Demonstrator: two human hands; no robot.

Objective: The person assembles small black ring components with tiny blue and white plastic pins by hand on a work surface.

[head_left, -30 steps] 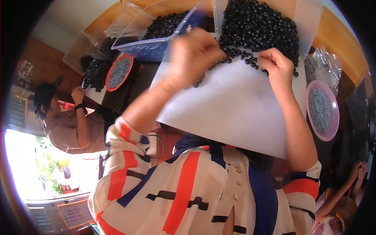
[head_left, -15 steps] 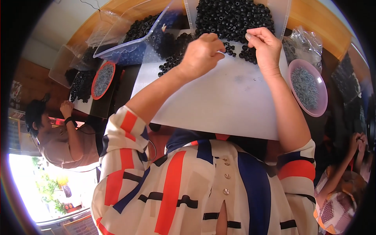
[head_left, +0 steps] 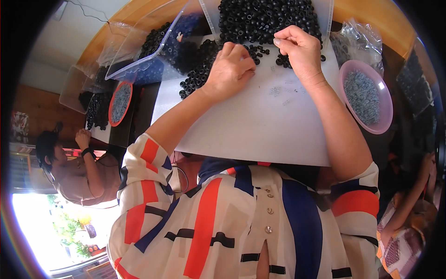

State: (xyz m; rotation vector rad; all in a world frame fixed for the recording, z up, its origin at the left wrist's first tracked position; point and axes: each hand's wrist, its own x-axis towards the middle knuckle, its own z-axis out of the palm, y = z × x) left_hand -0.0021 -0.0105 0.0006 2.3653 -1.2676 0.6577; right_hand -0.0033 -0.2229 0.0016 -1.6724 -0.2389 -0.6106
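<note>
My left hand (head_left: 231,67) is closed with its fingers curled downward, beside a heap of small black ring-shaped parts (head_left: 197,76) on the white board (head_left: 251,125). Whatever its fingertips hold is hidden. My right hand (head_left: 301,52) is raised near the clear tub (head_left: 329,23), thumb and forefinger pinched together. I cannot make out anything between them. A few loose black parts (head_left: 282,60) lie beside this hand. Tiny grey pieces or marks (head_left: 275,91) show on the board between my forearms.
More black parts (head_left: 269,21) fill the tub at the back. A bluish clear bin (head_left: 139,67) stands left. A pink bowl (head_left: 367,100) of small grey pieces and a clear plastic bag (head_left: 362,42) are on the right. Other people (head_left: 76,167) sit at either side.
The view has shifted slightly, so tub and board appear further left. My left fingers have lowered toward the board, and the pale sliver at their tips no longer shows. My right hand stays pinched.
</note>
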